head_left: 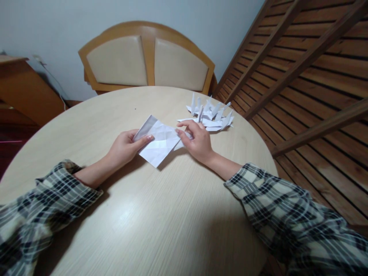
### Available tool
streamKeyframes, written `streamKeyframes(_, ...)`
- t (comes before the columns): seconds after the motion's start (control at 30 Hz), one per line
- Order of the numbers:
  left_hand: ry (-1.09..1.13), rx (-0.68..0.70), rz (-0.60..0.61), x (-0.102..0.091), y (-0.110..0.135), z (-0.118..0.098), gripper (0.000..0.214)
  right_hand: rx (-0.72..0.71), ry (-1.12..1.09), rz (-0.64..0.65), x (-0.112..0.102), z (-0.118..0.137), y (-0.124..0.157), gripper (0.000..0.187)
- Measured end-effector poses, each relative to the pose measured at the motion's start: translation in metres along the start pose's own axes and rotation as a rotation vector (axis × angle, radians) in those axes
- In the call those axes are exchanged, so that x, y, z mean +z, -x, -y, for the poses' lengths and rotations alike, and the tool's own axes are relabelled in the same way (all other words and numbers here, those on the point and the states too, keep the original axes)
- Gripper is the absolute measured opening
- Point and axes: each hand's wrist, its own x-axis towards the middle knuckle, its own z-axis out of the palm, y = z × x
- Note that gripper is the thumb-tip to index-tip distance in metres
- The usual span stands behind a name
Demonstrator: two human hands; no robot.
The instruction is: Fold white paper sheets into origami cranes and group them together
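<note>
The person's left hand (126, 145) pinches a sheet of white paper (161, 140) by its near-side edge, thumb laid flat on top and the other fingers mostly hidden underneath. The right hand (198, 142) is curled around the paper's opposite end, thumb and forefinger bent close about it, a bit of white showing between them. So the paper sits between the two hands, just above the worktop (161, 214), partly folded: a broad, squarish panel turned on its corner, crossed by crease lines, with a greyer, shaded strip along the upper edge beside the left hand and a narrower flap running under the right hand's fingers. One corner points down toward the wearer.

Just beyond the right hand lies a cluster of folded white paper birds (212, 115), crowded together, with thin points sticking up. Behind each hand comes a checked sleeve (276, 203). Farther ahead of both hands, past the worktop's rim, stands a wooden-framed panel (148, 57) with two cream pads.
</note>
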Motion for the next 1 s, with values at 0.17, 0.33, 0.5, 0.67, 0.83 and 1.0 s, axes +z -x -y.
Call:
streamKeyframes(0.17, -0.08, 0.004, -0.04, -0.005, -0.003, 0.005, 0.03, 0.172, -0.162, -0.002, 0.006, -0.012, -0.001, 0.012)
streamKeyframes(0.33, -0.105, 0.021, -0.035, -0.005, -0.003, 0.006, 0.029, 0.258, -0.208, 0.001, 0.007, -0.018, -0.002, 0.012)
streamKeyframes(0.5, -0.146, 0.04, -0.04, -0.006, -0.002, 0.004, 0.031, 0.307, -0.237, -0.035, 0.005, -0.025, -0.005, 0.012)
streamKeyframes(0.67, -0.103, 0.015, -0.092, -0.008, -0.003, 0.008, 0.034, 0.317, -0.183, -0.103, 0.004, -0.038, -0.006, 0.012)
streamKeyframes(0.83, -0.135, -0.033, -0.155, -0.01, -0.005, 0.013, 0.036, 0.058, -0.036, -0.115, -0.003, -0.027, -0.005, 0.015)
streamKeyframes(1.0, -0.232, 0.01, -0.088, -0.009, -0.006, 0.009, 0.034, -0.326, 0.075, 0.241, -0.006, -0.007, -0.001, 0.026)
